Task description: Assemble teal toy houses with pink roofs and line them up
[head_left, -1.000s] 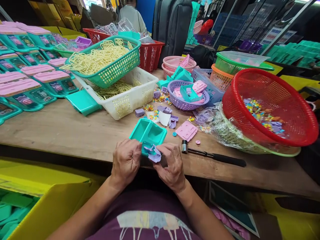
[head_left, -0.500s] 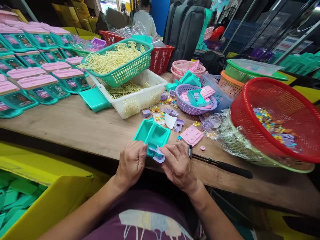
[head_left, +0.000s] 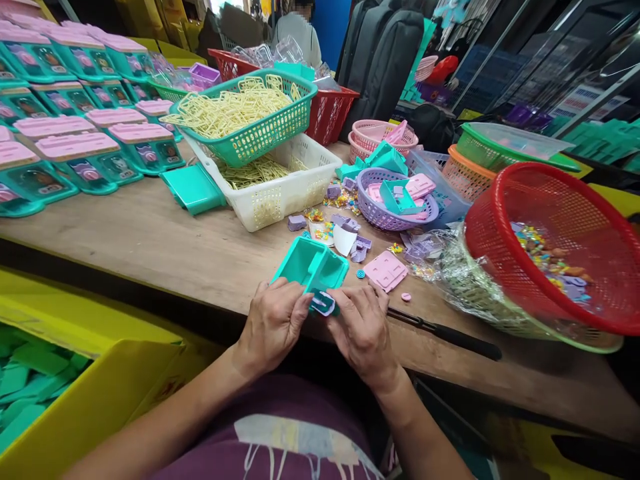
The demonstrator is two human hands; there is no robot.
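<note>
Both hands meet at a teal plastic two-compartment case (head_left: 302, 259) tilted over the table's front edge. My left hand (head_left: 277, 321) grips its near left corner, thumb pressed against the front wall. Set against that front wall is a small lilac plastic part (head_left: 323, 303). My right hand (head_left: 364, 331) is closed around the near right corner, its fingers at the lilac part's right end. A pink plate with square cut-outs (head_left: 385, 271) lies just beyond the right hand, near a small pink oval piece (head_left: 406, 297) and a teal disc (head_left: 361, 273).
Behind the case are a white basket (head_left: 280, 203), a teal basket of cream plastic loops (head_left: 245, 143) and a lilac basket (head_left: 395, 219). A large red basket (head_left: 493, 220) leans at right. A black-handled tool (head_left: 465, 340) lies by the front edge. Packed teal-and-pink cases (head_left: 75, 160) fill the left.
The lilac part, earlier tilted and sticking out at the case's front, now sits flatter against the front wall. My right hand has shifted slightly right, and the view has moved a little.
</note>
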